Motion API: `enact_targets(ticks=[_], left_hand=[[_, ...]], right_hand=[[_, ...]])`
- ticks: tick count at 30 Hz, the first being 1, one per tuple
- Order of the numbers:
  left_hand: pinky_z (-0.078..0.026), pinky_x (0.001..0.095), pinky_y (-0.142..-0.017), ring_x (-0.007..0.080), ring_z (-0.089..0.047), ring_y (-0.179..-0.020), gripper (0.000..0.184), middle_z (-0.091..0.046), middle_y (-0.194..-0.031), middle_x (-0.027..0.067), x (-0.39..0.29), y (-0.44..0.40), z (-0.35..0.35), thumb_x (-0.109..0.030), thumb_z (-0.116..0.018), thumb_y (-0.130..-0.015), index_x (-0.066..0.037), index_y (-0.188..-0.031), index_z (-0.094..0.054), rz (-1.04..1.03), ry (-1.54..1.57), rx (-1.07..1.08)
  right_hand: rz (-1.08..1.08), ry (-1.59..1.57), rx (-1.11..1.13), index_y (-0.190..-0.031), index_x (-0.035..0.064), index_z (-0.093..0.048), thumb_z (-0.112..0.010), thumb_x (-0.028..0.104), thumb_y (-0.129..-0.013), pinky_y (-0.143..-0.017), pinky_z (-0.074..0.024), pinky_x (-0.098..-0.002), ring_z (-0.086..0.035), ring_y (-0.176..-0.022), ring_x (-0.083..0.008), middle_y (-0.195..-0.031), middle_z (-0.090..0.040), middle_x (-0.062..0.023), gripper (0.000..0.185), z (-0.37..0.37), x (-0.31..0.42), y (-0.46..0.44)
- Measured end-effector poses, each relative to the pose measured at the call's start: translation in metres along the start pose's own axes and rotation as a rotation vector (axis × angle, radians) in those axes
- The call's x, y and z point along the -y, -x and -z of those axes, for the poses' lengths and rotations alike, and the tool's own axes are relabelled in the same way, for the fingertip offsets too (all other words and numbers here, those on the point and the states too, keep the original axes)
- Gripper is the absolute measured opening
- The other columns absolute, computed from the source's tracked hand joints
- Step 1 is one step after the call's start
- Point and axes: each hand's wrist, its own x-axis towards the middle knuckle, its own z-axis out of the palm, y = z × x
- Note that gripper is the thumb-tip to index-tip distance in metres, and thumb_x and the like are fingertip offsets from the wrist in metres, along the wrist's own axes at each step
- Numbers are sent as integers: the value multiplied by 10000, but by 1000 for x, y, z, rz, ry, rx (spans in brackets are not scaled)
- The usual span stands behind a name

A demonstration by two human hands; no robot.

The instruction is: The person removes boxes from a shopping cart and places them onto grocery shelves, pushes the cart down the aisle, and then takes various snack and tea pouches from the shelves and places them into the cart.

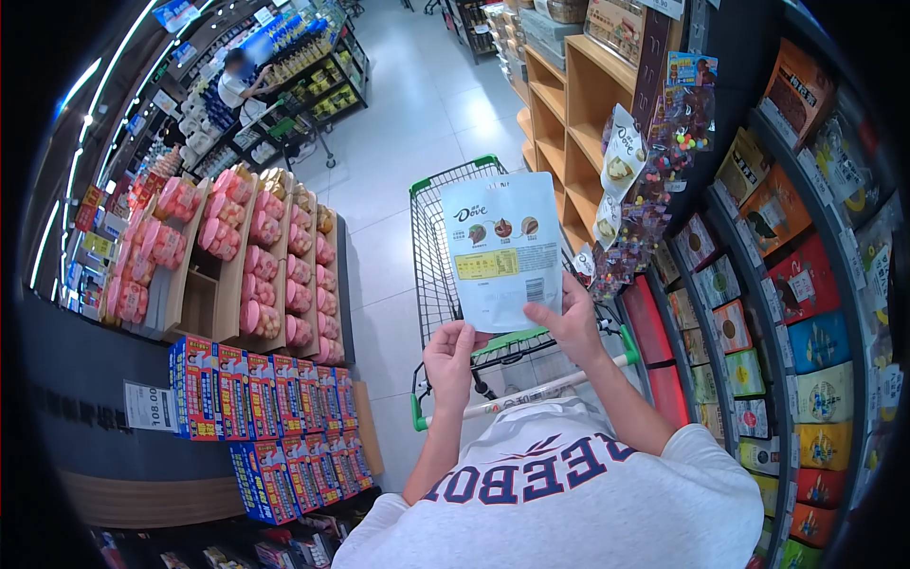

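The pale blue pouch (pixel 500 248), held above the cart (pixel 453 173), bears Dove lettering (pixel 470 214), three round pictures, a yellow panel (pixel 485 264) and a barcode (pixel 535 288). Left hand (pixel 449 358) and right hand (pixel 573 324) pinch its lower part.

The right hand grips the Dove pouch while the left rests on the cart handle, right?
Not quite: the head view shows the left hand off the cart handle, holding the pouch's lower left corner. The right hand does grip the Dove pouch.

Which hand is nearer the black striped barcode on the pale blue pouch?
Right: your right hand is beside the barcode, thumb below; your left hand holds the pouch at lower left.
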Motion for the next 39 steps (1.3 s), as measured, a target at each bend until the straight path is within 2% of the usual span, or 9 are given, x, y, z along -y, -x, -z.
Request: enact_targets(ticks=[13, 19, 22, 39], left_hand=[[-599, 308, -806, 213, -747, -864, 131, -741, -970, 146, 1, -4, -3, -116, -584, -1052, 13, -1058, -608, 52, 66, 42], [-596, 307, -797, 209, -750, -850, 124, -749, -956, 140, -1, -4, -4, -115, -614, -1037, 9, -1045, -620, 17, 47, 50], [-597, 298, -788, 185, -741, -847, 120, -736, -950, 109, -4, -4, -5, -94, -637, -1024, 24, -1048, -636, 22, 64, 47], [-590, 302, -805, 181, -734, -852, 128, -745, -952, 122, -3, 1, -4, -105, -631, -1028, 22, -1039, -640, 3, 69, 43]], right_hand=[[1, -17, 5, -1338, -44, -535, -816, 79, -886, -972, -544, -307, -671, -1109, -160, -1245, -691, -124, 547, 7, 3, 1], [5, -11, 10, -1347, -46, -530, -820, 78, -883, -978, -542, -309, -673, -1113, -165, -1254, -689, -125, 562, 8, 8, 2], [4, -15, 15, -1351, -46, -527, -822, 88, -884, -974, -542, -308, -674, -1112, -166, -1253, -689, -125, 569, 7, 11, 2], [-2, 14, 10, -1337, -43, -528, -819, 89, -888, -962, -548, -305, -674, -1107, -162, -1244, -690, -124, 550, 5, 10, 5]])
